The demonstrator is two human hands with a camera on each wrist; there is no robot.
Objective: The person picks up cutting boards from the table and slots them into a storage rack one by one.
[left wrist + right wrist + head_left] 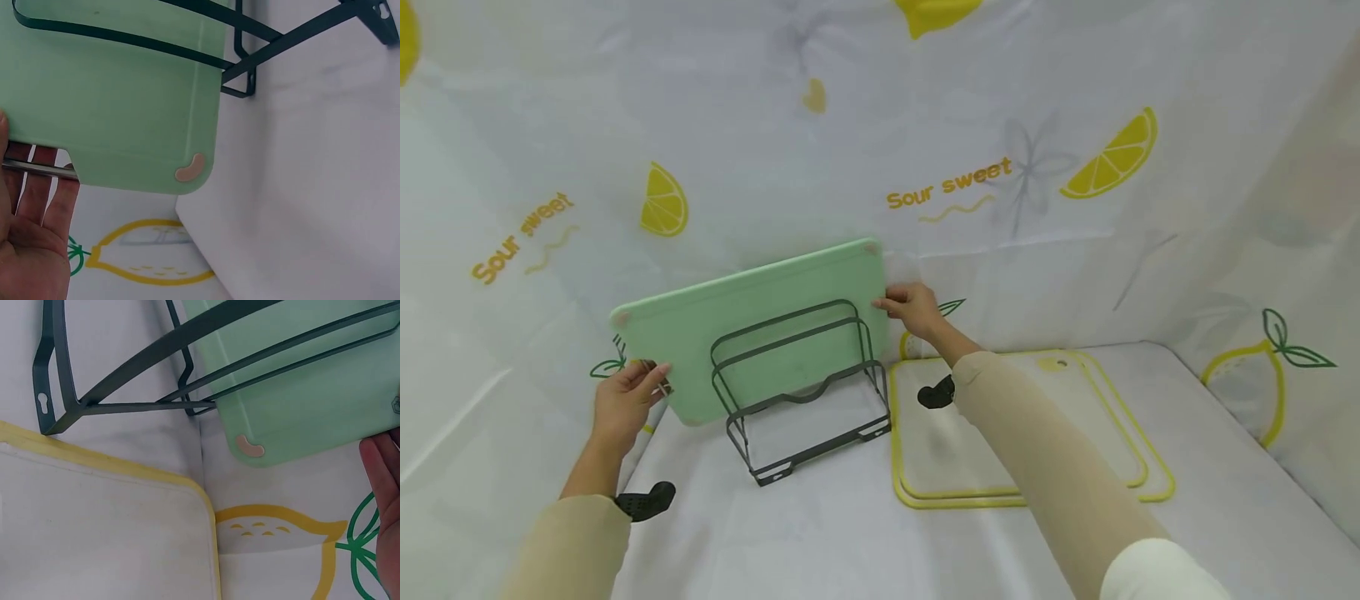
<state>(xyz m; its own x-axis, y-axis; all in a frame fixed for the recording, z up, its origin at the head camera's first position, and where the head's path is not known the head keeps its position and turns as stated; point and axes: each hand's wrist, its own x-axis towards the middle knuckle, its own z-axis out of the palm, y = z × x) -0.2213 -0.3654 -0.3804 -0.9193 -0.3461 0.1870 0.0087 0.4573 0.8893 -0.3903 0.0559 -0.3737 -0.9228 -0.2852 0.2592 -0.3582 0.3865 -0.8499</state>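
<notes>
The left hand (625, 400) has its fingers (37, 187) curled round the handle end of the green board (752, 325), behind its cut-out, with the thumb in front. The right hand (913, 307) pinches the opposite short edge, fingers behind and thumb on the near face. Between the two hands the board stands on its long edge, tilted so that its right end is higher, just behind the dark wire rack (805, 392); the rack's loops cross in front of the board's lower part. Whether the board sits in a rack slot cannot be told. The rack stands on the table (820, 533), near the back edge and left of middle. Just right of the rack lie two yellow-rimmed white boards (1075, 417), flat and overlapping, under the right forearm. A lemon-print cloth covers the table and the walls behind it.
</notes>
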